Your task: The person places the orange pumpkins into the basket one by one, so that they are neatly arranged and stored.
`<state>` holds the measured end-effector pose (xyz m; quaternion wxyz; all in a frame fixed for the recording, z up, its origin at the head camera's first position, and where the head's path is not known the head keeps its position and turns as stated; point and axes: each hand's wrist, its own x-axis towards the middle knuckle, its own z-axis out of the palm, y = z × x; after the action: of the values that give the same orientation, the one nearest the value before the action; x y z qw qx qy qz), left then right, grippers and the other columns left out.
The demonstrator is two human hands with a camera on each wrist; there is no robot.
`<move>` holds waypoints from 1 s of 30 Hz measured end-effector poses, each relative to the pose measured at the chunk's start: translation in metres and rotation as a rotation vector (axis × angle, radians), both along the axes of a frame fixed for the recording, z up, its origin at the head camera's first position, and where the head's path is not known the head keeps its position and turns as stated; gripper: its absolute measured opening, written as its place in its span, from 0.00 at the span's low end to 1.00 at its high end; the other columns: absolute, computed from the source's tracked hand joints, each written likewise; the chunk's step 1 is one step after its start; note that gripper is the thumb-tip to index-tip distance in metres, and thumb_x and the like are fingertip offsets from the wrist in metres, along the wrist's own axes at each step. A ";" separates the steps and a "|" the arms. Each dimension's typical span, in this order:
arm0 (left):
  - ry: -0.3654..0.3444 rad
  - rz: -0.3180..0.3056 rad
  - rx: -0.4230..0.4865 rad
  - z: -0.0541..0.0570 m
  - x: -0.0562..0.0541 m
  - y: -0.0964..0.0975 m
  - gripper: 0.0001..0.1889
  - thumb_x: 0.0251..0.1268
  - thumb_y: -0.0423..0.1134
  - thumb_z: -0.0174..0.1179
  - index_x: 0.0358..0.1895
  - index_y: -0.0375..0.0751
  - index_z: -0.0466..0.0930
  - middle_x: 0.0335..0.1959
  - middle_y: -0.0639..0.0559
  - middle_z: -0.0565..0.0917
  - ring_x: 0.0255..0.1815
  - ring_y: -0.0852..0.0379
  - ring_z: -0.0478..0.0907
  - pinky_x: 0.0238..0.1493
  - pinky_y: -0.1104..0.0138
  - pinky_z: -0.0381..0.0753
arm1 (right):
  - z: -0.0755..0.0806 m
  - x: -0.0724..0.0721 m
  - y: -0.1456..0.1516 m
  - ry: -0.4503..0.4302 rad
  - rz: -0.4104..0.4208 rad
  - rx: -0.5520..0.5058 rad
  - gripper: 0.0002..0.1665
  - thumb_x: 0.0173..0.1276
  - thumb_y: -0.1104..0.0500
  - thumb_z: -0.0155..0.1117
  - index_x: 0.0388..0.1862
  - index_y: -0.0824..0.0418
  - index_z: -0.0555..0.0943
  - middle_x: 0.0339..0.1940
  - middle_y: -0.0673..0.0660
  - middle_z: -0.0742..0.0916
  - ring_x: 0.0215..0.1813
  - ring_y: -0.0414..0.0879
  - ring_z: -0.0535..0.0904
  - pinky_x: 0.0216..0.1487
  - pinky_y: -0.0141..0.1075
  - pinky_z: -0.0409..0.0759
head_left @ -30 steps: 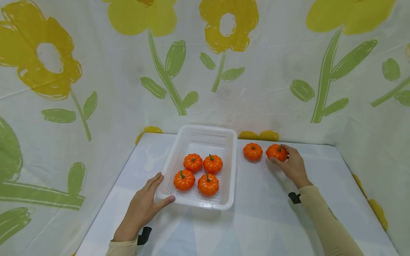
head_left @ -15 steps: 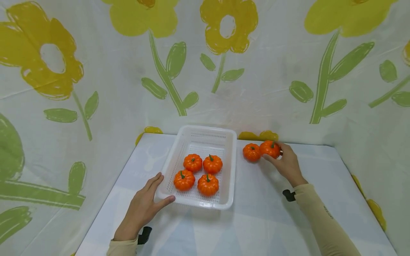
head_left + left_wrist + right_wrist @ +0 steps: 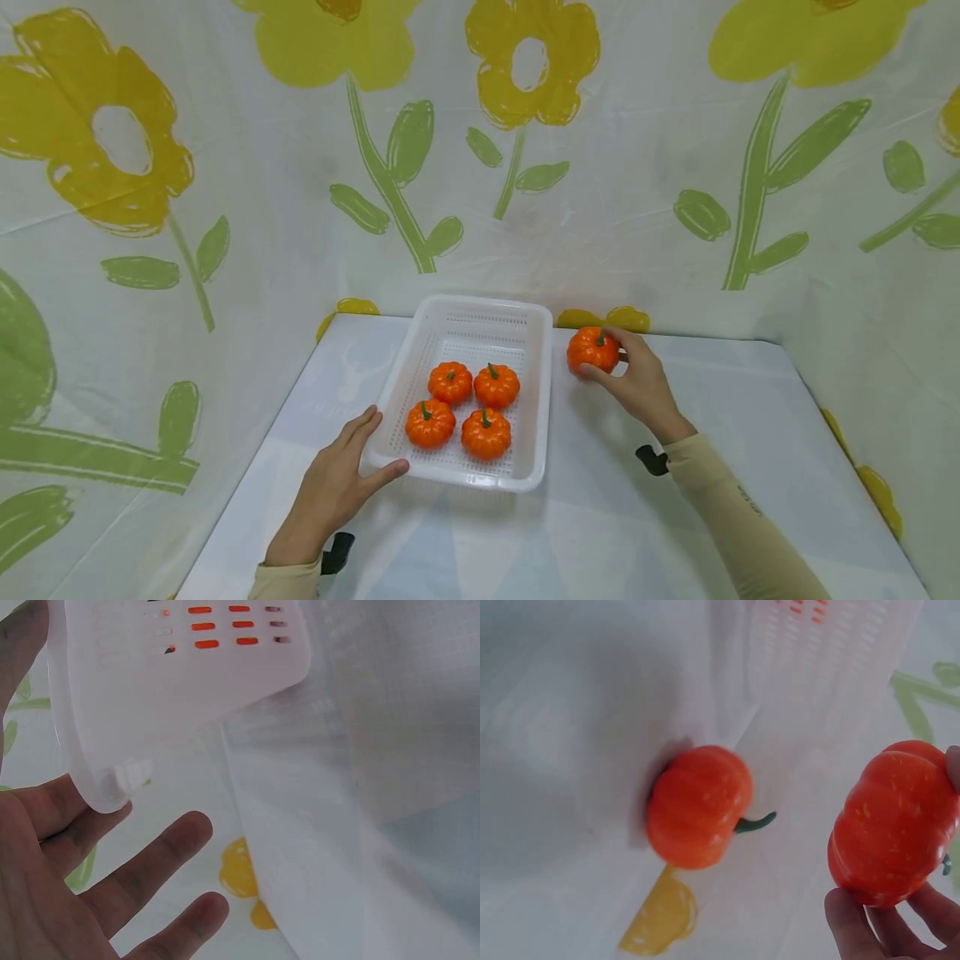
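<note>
My right hand (image 3: pixel 643 385) pinches a small orange pumpkin (image 3: pixel 592 352) with a green stem between thumb and fingers. In the right wrist view a second pumpkin (image 3: pixel 700 808) sits on the table, apart from the held one, which is raised above it; the head view has it hidden behind the held one. My left hand (image 3: pixel 330 487) rests at the near left corner of a white perforated plastic basket (image 3: pixel 543 400), its fingers straight and spread along the rim. Several more orange pumpkins (image 3: pixel 486 434) stand inside the basket's near half.
The basket stands on a pale table (image 3: pixel 600 517), left of the loose pumpkin. Behind the table hangs a white cloth (image 3: pixel 630 250) printed with yellow flowers and green leaves, which also closes off both sides.
My right hand has carried its pumpkin leftward, until it covers the other loose pumpkin in the head view. The left hand and the basket have stayed in place.
</note>
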<state>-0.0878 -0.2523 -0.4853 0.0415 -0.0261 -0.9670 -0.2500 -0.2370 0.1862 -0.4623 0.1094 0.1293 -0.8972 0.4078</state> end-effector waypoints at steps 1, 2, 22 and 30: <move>0.002 -0.002 -0.001 0.000 0.000 0.000 0.53 0.57 0.74 0.61 0.77 0.42 0.63 0.79 0.46 0.63 0.69 0.35 0.71 0.65 0.38 0.71 | 0.000 0.000 -0.003 0.002 0.005 -0.002 0.48 0.62 0.47 0.78 0.74 0.65 0.68 0.70 0.64 0.75 0.62 0.60 0.74 0.61 0.57 0.79; 0.003 -0.004 -0.002 0.000 0.000 0.000 0.52 0.57 0.74 0.61 0.77 0.41 0.63 0.79 0.46 0.63 0.69 0.34 0.71 0.65 0.38 0.71 | 0.001 0.000 -0.006 0.002 0.008 -0.001 0.48 0.62 0.46 0.78 0.74 0.64 0.68 0.70 0.63 0.75 0.62 0.59 0.74 0.60 0.56 0.79; -0.023 0.010 0.002 -0.001 -0.001 0.000 0.54 0.56 0.77 0.60 0.78 0.42 0.62 0.79 0.46 0.62 0.70 0.35 0.70 0.65 0.38 0.71 | 0.021 -0.024 -0.076 0.038 0.146 0.075 0.47 0.62 0.44 0.77 0.75 0.59 0.68 0.72 0.59 0.74 0.70 0.56 0.70 0.68 0.51 0.75; -0.020 0.009 0.015 0.000 -0.001 0.000 0.54 0.56 0.77 0.59 0.78 0.42 0.62 0.79 0.46 0.62 0.70 0.35 0.70 0.65 0.37 0.71 | 0.028 -0.034 -0.103 0.017 0.200 0.096 0.46 0.64 0.44 0.75 0.75 0.58 0.68 0.73 0.59 0.72 0.72 0.55 0.68 0.71 0.51 0.72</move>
<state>-0.0889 -0.2522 -0.4853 0.0332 -0.0188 -0.9656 -0.2573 -0.2713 0.0833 -0.4341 0.0692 0.2268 -0.8974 0.3721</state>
